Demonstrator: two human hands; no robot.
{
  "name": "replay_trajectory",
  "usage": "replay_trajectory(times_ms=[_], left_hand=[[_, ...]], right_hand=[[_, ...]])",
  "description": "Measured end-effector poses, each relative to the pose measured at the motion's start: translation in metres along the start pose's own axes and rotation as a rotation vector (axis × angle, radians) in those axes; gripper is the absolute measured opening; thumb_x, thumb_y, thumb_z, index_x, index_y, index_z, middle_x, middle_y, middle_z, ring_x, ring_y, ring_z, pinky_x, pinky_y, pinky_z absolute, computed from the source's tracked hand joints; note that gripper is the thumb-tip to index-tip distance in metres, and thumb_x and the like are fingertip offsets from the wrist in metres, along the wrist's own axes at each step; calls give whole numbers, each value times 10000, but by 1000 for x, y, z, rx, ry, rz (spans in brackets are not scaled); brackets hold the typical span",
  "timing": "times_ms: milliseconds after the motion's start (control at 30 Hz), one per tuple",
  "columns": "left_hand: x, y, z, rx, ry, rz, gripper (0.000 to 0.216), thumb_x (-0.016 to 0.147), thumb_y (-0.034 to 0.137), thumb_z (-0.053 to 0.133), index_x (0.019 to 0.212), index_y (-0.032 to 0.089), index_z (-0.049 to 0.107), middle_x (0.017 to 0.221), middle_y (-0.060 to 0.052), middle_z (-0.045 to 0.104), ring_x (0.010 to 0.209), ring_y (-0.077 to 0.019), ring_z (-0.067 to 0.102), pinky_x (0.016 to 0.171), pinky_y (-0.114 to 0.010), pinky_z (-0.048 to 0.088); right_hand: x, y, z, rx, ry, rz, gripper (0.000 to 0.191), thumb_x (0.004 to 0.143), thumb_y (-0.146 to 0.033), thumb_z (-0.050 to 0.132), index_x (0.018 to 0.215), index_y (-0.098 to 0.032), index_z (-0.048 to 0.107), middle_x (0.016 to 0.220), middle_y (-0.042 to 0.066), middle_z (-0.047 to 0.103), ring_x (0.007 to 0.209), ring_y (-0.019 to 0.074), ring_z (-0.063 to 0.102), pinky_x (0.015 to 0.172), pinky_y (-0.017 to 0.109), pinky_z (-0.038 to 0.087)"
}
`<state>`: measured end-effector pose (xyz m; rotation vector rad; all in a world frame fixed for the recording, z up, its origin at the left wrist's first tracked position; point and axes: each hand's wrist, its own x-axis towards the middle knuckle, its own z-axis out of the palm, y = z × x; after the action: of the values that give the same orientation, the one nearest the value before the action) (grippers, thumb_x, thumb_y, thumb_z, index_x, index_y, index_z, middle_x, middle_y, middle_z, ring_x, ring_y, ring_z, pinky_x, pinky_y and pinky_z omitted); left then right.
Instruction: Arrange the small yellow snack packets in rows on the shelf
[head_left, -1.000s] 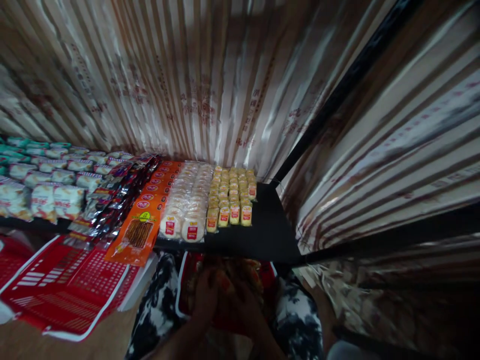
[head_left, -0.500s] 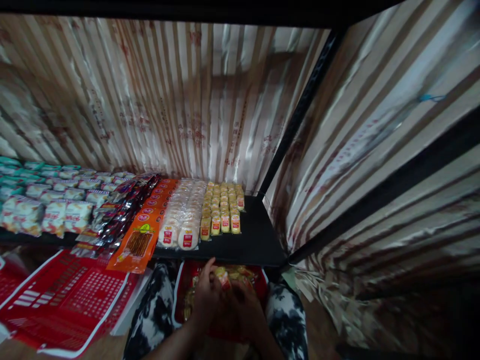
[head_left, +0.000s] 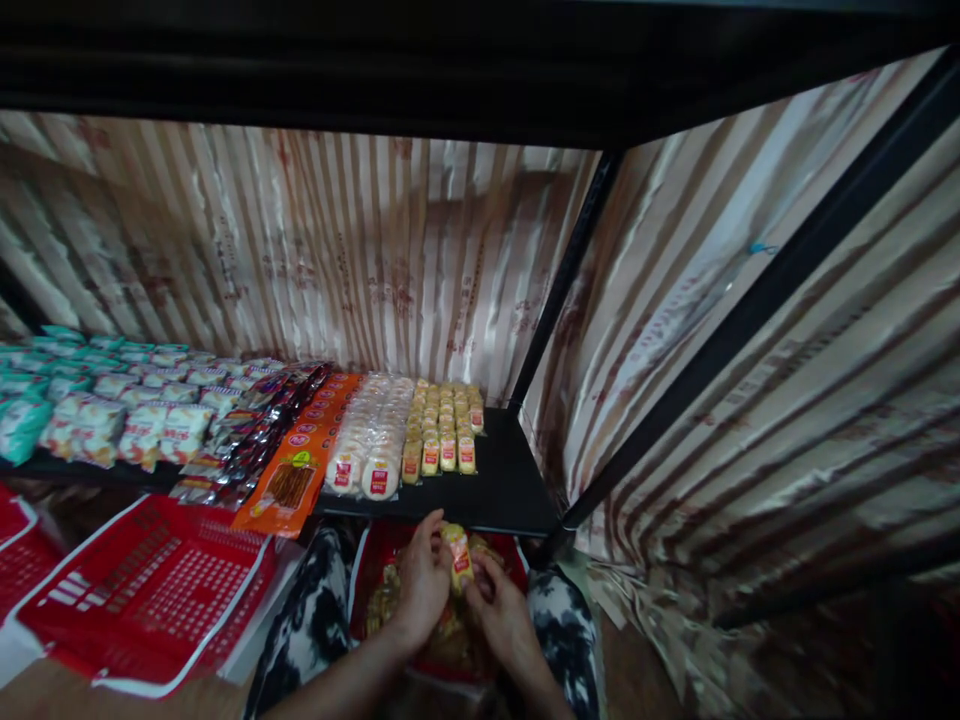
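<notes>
My left hand (head_left: 422, 580) and my right hand (head_left: 501, 612) meet over a red basket (head_left: 375, 555) on my lap, both closed around small yellow snack packets (head_left: 457, 555) held upright between them. More yellow packets lie in the basket under my hands. Just beyond, on the black shelf (head_left: 510, 490), stand rows of the same yellow packets (head_left: 444, 425), beside rows of round white rice crackers (head_left: 375, 440).
Orange snack packs (head_left: 296, 470), dark red packs (head_left: 247, 425) and green and white bags (head_left: 112, 405) fill the shelf to the left. Red baskets (head_left: 150, 590) lie flat at lower left. Striped sheeting lines the back and right side behind black shelf posts (head_left: 559, 290).
My hands have come up out of the basket with yellow packets between them. The view has tilted so that the upper shelf's dark underside now shows.
</notes>
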<state>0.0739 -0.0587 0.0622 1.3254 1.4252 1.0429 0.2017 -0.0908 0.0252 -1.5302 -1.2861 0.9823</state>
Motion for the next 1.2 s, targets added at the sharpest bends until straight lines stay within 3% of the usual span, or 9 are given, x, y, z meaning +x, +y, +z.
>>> replay_trajectory(times_ms=[233, 433, 667, 800, 967, 1100, 1200], left_hand=[[1, 5, -5, -63, 17, -5, 453, 760, 149, 408, 1208, 116, 469, 1072, -103, 614, 841, -140, 604, 819, -258, 457], [18, 9, 3, -74, 29, 25, 414, 784, 199, 412, 1190, 138, 463, 993, -81, 635, 813, -143, 608, 764, -259, 472], [49, 31, 30, -85, -9, 125, 350, 802, 206, 412, 1138, 148, 489, 1068, -87, 606, 848, -139, 593, 764, -257, 490], [71, 39, 49, -79, -33, 136, 328, 801, 201, 430, 1116, 170, 517, 1060, -73, 618, 864, -142, 597, 806, -272, 488], [100, 47, 70, -44, -58, 138, 430, 805, 181, 392, 1227, 140, 466, 1169, -106, 585, 993, -165, 579, 927, -309, 442], [113, 49, 89, 0, -43, 101, 485, 760, 131, 405, 1238, 138, 482, 1310, -105, 498, 1235, -183, 426, 1069, -320, 302], [118, 43, 101, 19, -54, 44, 494, 751, 150, 424, 1240, 151, 495, 1360, -85, 451, 1297, -187, 347, 1104, -329, 237]], right_hand=[[0, -9, 4, -18, 3, -60, 328, 711, -343, 547, 997, -203, 622, 996, 59, 682, 907, 199, 648, 824, 307, 512], [12, -23, -2, -34, -38, -61, 354, 741, -373, 519, 1041, -207, 605, 1034, 56, 674, 925, 189, 645, 826, 291, 510], [43, -23, -21, -138, 153, -92, 427, 687, -433, 586, 1045, -203, 617, 1039, 77, 672, 903, 221, 649, 788, 298, 527], [66, -18, -32, -200, 223, -78, 440, 671, -420, 590, 1042, -183, 603, 989, 82, 681, 855, 216, 655, 770, 308, 529], [107, -14, -45, -179, 301, -61, 473, 681, -469, 559, 1048, -172, 585, 999, 95, 673, 850, 216, 652, 773, 321, 523], [151, -7, -52, -258, 320, -27, 497, 711, -487, 510, 1093, -173, 561, 986, 93, 674, 872, 222, 642, 782, 337, 505], [184, 0, -51, -392, 349, -4, 467, 729, -477, 481, 1079, -183, 578, 927, 78, 681, 859, 226, 634, 749, 336, 495]])
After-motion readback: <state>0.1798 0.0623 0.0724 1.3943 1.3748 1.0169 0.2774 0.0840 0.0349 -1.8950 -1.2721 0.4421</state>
